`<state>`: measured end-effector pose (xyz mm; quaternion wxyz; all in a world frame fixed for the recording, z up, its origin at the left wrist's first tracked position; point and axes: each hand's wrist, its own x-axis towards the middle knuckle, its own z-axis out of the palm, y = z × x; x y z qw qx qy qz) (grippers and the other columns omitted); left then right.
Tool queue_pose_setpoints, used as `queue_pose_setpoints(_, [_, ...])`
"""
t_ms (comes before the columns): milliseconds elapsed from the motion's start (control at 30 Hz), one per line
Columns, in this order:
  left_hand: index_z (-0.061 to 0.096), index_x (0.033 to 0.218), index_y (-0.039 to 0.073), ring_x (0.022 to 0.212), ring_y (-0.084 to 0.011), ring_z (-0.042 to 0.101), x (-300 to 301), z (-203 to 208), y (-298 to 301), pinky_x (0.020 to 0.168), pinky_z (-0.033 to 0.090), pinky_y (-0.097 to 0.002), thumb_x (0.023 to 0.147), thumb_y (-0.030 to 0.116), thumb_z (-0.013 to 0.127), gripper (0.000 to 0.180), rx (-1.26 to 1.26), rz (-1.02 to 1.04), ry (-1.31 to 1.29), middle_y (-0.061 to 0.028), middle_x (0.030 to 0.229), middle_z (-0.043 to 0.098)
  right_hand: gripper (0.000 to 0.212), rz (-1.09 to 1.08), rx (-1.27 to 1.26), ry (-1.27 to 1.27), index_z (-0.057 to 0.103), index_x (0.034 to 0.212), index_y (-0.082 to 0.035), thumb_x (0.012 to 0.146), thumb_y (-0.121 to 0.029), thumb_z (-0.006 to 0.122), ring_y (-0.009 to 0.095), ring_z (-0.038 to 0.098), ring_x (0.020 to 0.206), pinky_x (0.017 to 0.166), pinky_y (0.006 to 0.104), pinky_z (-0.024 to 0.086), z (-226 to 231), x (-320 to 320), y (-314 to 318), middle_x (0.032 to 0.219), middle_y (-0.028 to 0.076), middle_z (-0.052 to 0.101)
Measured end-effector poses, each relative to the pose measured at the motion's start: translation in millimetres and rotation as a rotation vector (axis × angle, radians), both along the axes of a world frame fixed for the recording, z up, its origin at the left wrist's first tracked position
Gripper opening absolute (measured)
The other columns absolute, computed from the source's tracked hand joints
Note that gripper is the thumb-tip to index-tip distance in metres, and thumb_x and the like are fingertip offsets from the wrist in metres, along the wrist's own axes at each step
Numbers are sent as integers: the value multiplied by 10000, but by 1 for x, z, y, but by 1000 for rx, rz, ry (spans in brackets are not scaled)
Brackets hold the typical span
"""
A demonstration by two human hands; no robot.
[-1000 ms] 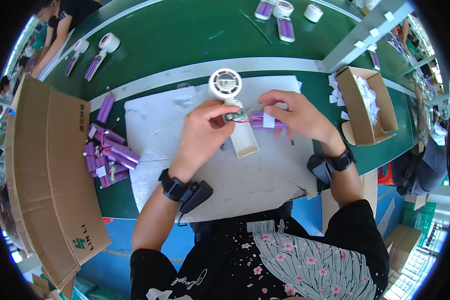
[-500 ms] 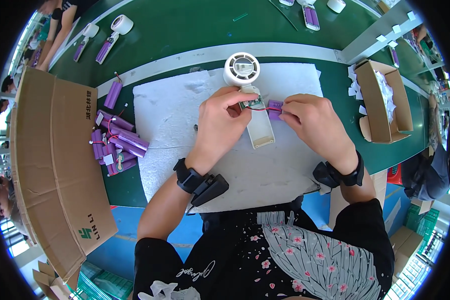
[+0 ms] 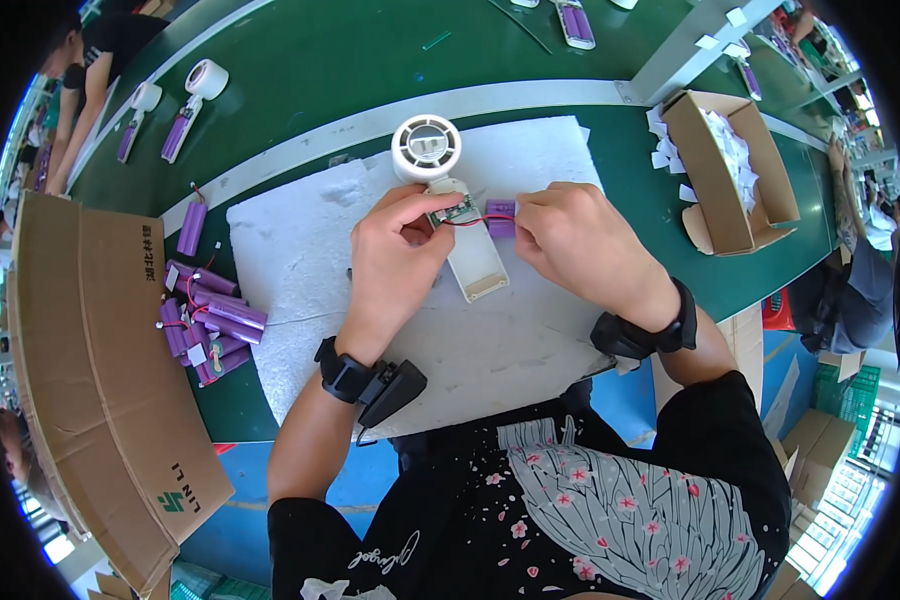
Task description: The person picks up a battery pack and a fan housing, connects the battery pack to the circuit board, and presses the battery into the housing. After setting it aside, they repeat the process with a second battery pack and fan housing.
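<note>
A white handheld fan (image 3: 408, 165) lies with its round head away from me, its open handle shell (image 3: 478, 268) pointing toward me. My left hand (image 3: 385, 275) is closed at the top of the handle, thumb and fingers pinching a small green circuit board (image 3: 455, 211). Red and dark wires run from the board to a purple battery pack (image 3: 499, 222) just right of the shell. My right hand (image 3: 590, 250) has its fingers pinched together at the pack's right end, seemingly gripping it; its fingertips are partly hidden.
A white foam sheet (image 3: 300, 240) lies under the work on the green table (image 3: 330, 60). Loose purple battery packs (image 3: 225, 315) are heaped left, beside a tall cardboard box (image 3: 100, 370). An open carton (image 3: 710, 180) with white paper pieces stands right. More fans (image 3: 206, 80) lie beyond the metal strip.
The whole view has shifted, so the table things appear further left. Both hands keep nearly the same hold; the right hand's fingers look more curled beside the battery pack.
</note>
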<state>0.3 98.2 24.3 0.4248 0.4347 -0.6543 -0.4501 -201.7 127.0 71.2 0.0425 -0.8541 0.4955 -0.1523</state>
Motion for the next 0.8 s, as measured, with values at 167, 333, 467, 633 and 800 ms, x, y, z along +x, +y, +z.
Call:
queue_pose_setpoints(167, [718, 1015, 50, 687, -114, 619, 0, -4, 0, 656, 508, -228, 745, -41, 634, 297, 15, 5, 25, -83, 998, 657, 65, -11, 104, -47, 608, 711, 20, 736, -23, 649, 332, 600, 639, 624, 395, 498, 7, -6, -3, 682, 144, 622])
queue_pose_setpoints(333, [714, 1021, 41, 687, -100, 611, 2, -5, 0, 653, 505, -225, 751, -42, 635, 294, 32, -10, 42, -78, 1014, 657, 66, -9, 123, -127, 619, 715, 13, 761, -26, 647, 340, 610, 673, 635, 399, 494, 5, -9, -2, 686, 148, 627])
queue_pose_setpoints(467, [707, 1036, 31, 690, -91, 607, 4, -5, 0, 651, 502, -222, 759, -37, 637, 293, 41, -25, 55, -72, 1027, 656, 68, 10, 126, -154, 615, 738, 20, 775, -28, 645, 336, 612, 701, 650, 392, 498, 2, -9, -2, 737, 153, 628])
queue_pose_setpoints(633, [699, 1053, 25, 693, -89, 607, 5, -6, -4, 652, 499, -219, 764, -34, 639, 301, 60, -62, 81, -69, 1041, 654, 96, -15, 38, -235, 584, 794, 32, 773, -41, 643, 330, 604, 713, 659, 389, 500, -12, -4, 2, 797, 150, 604])
queue_pose_setpoints(800, [701, 1050, 27, 695, -89, 607, 3, -5, -4, 655, 499, -221, 764, -37, 635, 300, 58, -54, 74, -69, 1043, 655, 140, -88, -102, -8, 537, 842, 32, 770, -47, 626, 327, 590, 752, 655, 395, 497, -19, 5, 5, 864, 151, 560])
